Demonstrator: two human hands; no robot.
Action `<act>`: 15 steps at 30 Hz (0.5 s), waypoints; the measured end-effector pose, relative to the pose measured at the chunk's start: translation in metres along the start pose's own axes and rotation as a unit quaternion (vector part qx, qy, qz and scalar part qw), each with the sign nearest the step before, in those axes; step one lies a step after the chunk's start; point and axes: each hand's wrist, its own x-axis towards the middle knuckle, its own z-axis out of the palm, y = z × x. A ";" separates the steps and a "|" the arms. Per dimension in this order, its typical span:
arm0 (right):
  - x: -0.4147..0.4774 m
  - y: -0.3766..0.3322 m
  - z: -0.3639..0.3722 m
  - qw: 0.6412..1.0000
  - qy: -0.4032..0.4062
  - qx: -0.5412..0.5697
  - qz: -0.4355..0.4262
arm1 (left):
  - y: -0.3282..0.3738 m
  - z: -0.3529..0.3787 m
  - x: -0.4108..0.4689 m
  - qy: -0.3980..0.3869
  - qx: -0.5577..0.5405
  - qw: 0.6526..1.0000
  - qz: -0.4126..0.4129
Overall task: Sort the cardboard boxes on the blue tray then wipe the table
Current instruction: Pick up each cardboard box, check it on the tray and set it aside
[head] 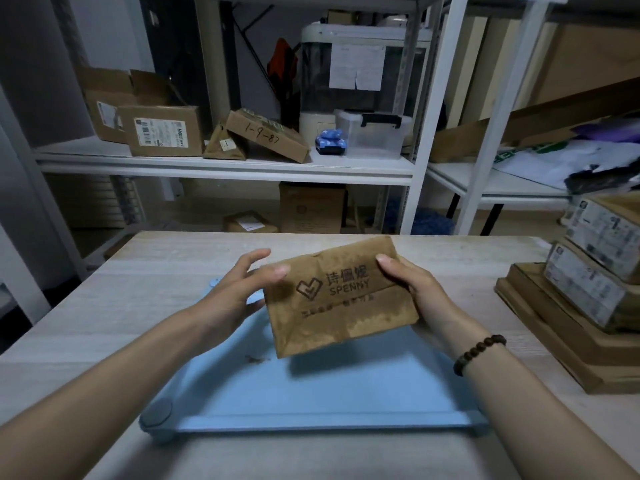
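Note:
A brown cardboard box [337, 296] printed "SPENNY" hangs tilted above the blue tray [311, 393], which lies on the pale wooden table [138, 289]. My right hand [412, 289] grips the box's right end, thumb on its top face. At the box's left edge is my left hand [242, 289], thumb on the top face, fingers spread and mostly straight behind the corner. The tray's floor shows a few small crumbs and nothing else.
A stack of flat cardboard boxes [588, 306] with labelled ones on top sits at the table's right edge. Behind the table stand white shelves [225, 164] with more boxes and a clear plastic bin [375, 135].

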 end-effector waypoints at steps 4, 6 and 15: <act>0.000 -0.009 -0.001 0.998 -0.035 -0.038 -0.028 | 0.003 -0.005 -0.003 -0.051 0.053 0.997 -0.028; 0.000 -0.012 0.000 0.997 -0.032 -0.059 -0.043 | 0.005 -0.008 -0.006 -0.094 0.074 0.992 -0.047; 0.004 0.000 0.010 0.996 0.054 0.000 -0.074 | -0.006 -0.012 0.000 0.013 -0.103 0.995 -0.006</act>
